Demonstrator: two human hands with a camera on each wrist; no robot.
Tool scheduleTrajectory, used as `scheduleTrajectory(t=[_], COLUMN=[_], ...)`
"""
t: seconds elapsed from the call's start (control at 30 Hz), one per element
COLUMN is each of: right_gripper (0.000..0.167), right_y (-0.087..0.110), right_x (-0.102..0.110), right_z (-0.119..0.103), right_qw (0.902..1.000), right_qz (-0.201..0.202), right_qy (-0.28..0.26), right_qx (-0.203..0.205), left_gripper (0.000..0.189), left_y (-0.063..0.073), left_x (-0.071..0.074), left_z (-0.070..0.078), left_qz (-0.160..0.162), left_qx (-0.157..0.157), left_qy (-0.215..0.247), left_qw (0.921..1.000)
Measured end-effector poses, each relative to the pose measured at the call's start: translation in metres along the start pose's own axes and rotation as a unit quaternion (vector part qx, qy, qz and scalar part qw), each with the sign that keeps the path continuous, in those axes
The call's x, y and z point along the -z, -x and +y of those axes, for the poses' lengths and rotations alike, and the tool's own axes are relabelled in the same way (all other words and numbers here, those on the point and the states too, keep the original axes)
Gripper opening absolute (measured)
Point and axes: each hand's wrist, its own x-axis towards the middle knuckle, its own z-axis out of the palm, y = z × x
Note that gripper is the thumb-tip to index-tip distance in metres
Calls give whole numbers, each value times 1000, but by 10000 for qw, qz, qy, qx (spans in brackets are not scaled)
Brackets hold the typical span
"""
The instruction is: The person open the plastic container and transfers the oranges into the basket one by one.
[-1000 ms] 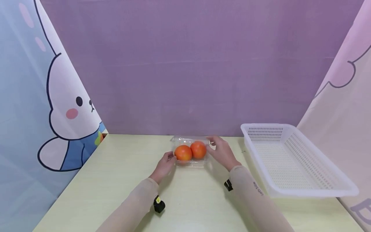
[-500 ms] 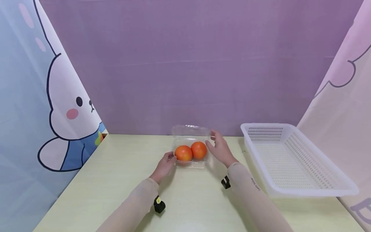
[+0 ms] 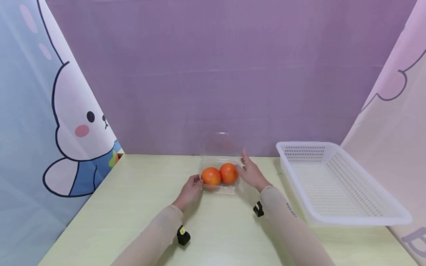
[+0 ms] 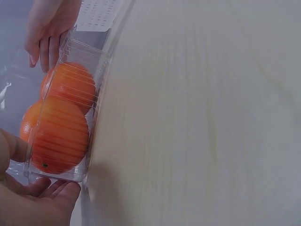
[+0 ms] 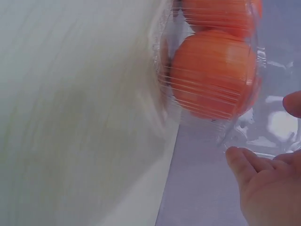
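Left hand (image 3: 190,191): my thumb and fingers pinch the left end of the clear box.
Right hand (image 3: 251,173): my fingers are loosely extended, thumb apart, at its right end; firm contact I cannot tell.
Box (image 3: 227,190): thin, glossy plastic, walls finely ribbed, near the table's far edge.
Lid (image 3: 220,146): transparent, raised behind it.
Inside: two smooth, round, orange-red fruits (image 3: 211,176), side by side.
Table (image 3: 100,214): pale, wood-grained.
Basket (image 3: 362,220): white, perforated, rectangular, on my right.
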Motion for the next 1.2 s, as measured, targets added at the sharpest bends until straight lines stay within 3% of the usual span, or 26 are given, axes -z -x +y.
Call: scheduleTrajectory(t=[0.2,0.53,0.8,1.03,1.2], right_gripper=[76,60,58,57,57], right_y=[2,6,11,15,18], right_x=[-4,-2,0,-1,1], right_z=[2,8,11,8,7], right_qw=[9996,9978,9947,9941,9941], right_qz=[-130,360,-262,-340,-428], right_qy=[165,494,483,500,508], right_qx=[-210,-255,-871,-895,-853], left_gripper=[51,51,52,53,58], left_y=[2,-1,1,2,7], left_x=[-1,-3,-2,-1,2], left_z=[2,0,4,3,6], left_qz=[7,6,-75,-156,-301], left_qx=[-13,71,226,175,301], left_qy=[-92,-148,-185,-102,-57], left_qw=[10000,9999,9995,9997,9991])
